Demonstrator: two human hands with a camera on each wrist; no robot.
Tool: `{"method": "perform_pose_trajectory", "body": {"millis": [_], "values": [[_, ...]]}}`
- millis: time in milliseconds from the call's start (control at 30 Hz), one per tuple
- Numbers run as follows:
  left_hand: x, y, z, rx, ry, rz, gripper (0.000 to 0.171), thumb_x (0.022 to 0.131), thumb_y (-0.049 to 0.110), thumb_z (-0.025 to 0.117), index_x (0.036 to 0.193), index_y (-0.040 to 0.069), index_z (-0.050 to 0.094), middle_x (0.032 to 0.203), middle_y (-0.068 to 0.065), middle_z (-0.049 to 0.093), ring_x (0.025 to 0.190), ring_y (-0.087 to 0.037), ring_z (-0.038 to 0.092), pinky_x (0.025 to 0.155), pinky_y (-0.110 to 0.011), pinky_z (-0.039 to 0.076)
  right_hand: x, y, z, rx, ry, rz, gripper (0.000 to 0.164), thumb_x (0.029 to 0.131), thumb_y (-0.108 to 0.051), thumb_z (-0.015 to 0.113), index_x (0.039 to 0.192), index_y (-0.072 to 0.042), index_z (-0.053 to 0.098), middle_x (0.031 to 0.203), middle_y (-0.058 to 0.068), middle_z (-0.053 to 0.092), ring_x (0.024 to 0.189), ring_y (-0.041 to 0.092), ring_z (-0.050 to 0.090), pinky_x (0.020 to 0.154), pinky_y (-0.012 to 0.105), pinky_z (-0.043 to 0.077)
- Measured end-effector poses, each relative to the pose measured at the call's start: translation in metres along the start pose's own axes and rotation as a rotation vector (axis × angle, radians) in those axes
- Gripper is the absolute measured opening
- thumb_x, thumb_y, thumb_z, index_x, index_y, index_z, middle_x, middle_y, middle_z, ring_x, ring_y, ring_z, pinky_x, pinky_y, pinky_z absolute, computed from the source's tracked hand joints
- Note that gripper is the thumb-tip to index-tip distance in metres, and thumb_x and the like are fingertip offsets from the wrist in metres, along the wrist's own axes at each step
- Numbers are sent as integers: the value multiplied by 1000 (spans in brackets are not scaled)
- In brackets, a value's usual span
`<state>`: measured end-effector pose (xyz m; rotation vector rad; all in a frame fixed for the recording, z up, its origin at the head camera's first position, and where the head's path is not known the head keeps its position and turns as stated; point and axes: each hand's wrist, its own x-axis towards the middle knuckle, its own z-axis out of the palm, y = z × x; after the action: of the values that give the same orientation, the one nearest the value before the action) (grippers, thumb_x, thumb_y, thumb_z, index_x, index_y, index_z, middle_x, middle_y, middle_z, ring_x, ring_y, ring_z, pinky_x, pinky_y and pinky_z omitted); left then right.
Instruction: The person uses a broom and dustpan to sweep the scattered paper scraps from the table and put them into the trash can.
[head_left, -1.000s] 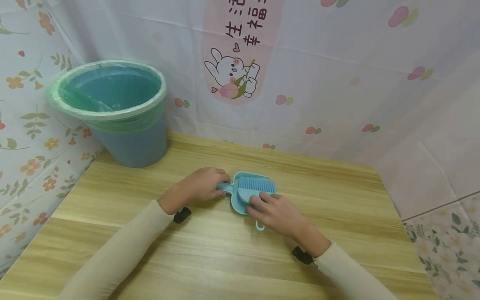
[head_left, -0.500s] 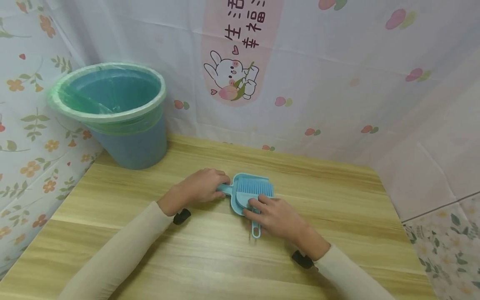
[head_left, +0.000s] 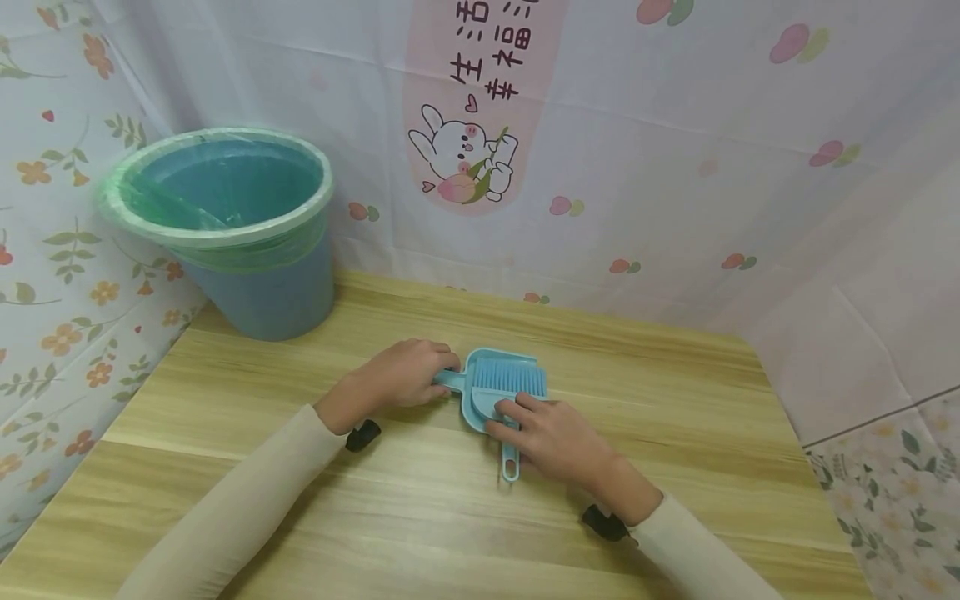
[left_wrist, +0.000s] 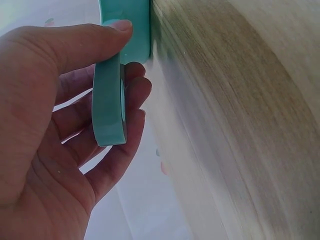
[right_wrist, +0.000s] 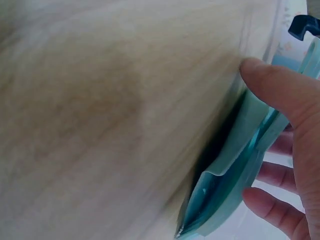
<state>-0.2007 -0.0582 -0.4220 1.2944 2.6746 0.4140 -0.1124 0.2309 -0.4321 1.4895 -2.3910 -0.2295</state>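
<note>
A light blue dustpan (head_left: 477, 353) lies on the wooden table, its handle towards the left. My left hand (head_left: 410, 372) grips that handle (left_wrist: 108, 110), thumb on one side and fingers curled round the other. In the pan rests a matching hand brush (head_left: 510, 377), bristles towards the back, its slotted handle (head_left: 510, 462) sticking out over the front. Over the brush head lies my right hand (head_left: 555, 437), bent fingers on its back near the handle. The right wrist view shows the thumb (right_wrist: 265, 82) at one side and the fingers (right_wrist: 275, 205) at the other.
A blue bucket (head_left: 277, 292) lined with a green bag stands at the table's back left corner. Printed cloth (head_left: 660, 200) hangs along the back and the left side. The wooden tabletop (head_left: 420, 517) reaches towards me in front of the hands.
The brush has turned a little and sunk further over the pan, so more of its handle shows at the front. The right hand has shifted slightly left; the left hand keeps its hold.
</note>
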Motion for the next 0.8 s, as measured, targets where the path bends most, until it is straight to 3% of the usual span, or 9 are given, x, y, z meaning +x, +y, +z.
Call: {"method": "perform_pose_trajectory", "body": {"millis": [500, 633, 800], "values": [[-2, 1, -3, -2, 3, 1, 31, 102, 18, 80, 128, 3, 75, 121, -9, 74, 104, -22, 70, 94, -43, 58, -1, 4, -6, 89, -30, 25, 55, 88, -54, 91, 133, -26, 74, 129, 3, 67, 106, 21, 68, 71, 30, 61], [-4, 3, -4, -15, -7, -14, 37, 103, 23, 80, 133, 3, 73, 128, -11, 73, 115, -26, 70, 101, -44, 57, -6, 6, -7, 115, -3, 36, 60, 86, -54, 93, 136, -26, 73, 131, 4, 68, 110, 24, 68, 84, 37, 63], [-13, 4, -7, -5, 18, 5, 58, 104, 39, 78, 148, 3, 63, 145, -14, 64, 135, -33, 62, 113, -48, 50, -26, 15, -12, 258, -15, 79, 85, 76, -56, 99, 147, -25, 67, 144, 7, 65, 127, 30, 62, 104, 49, 56]]}}
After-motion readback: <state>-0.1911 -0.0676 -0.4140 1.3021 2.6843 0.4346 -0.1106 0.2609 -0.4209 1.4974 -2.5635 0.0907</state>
